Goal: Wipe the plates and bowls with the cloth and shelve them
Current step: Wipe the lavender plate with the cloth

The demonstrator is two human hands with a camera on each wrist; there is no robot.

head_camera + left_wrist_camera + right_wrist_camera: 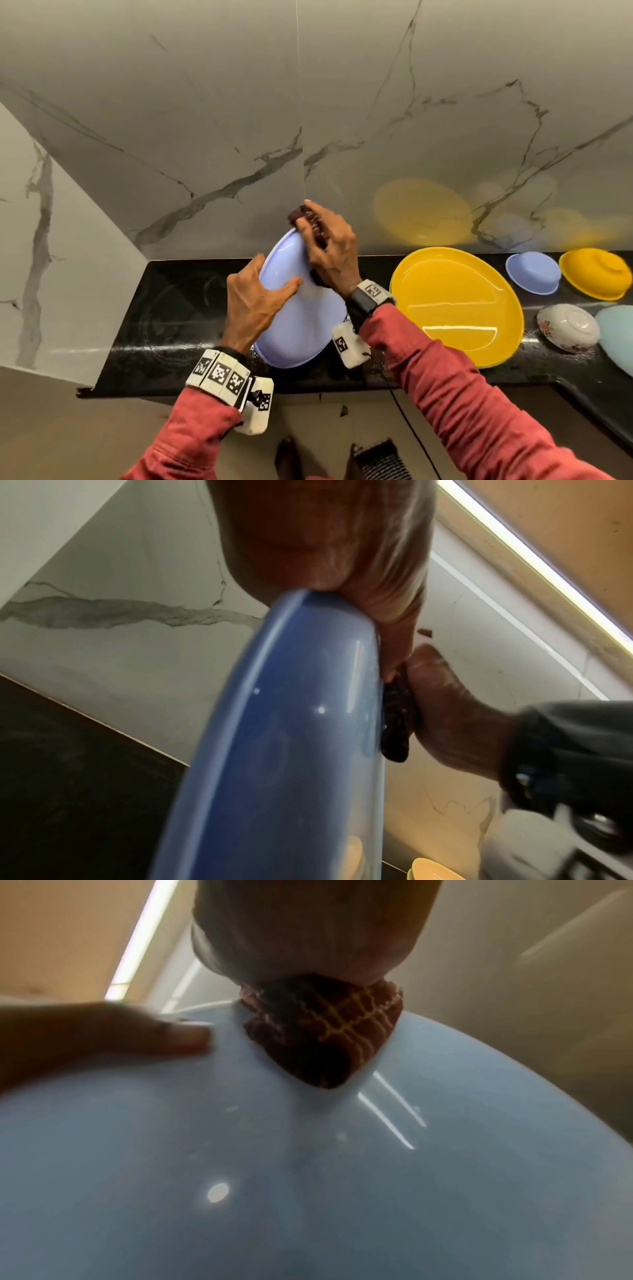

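Blue plate (301, 308) at frame centre, tilted on edge above counter (171, 308) so its face meets cloth (310, 219). Left hand (255, 301) grips rim, steadying. Right hand (334, 253) clutches maroon cloth (bunched) against upper rim, wiping. Yellow plate (459, 305) waits right.

- A black countertop (178, 308) is running along the base of the wall.
- Grey-veined marble wall panels (205, 120) are rising behind it, reflecting colours.
- A light strip (534, 555) is glowing overhead.
- A dark ribbed object (382, 460) is sitting on the floor.
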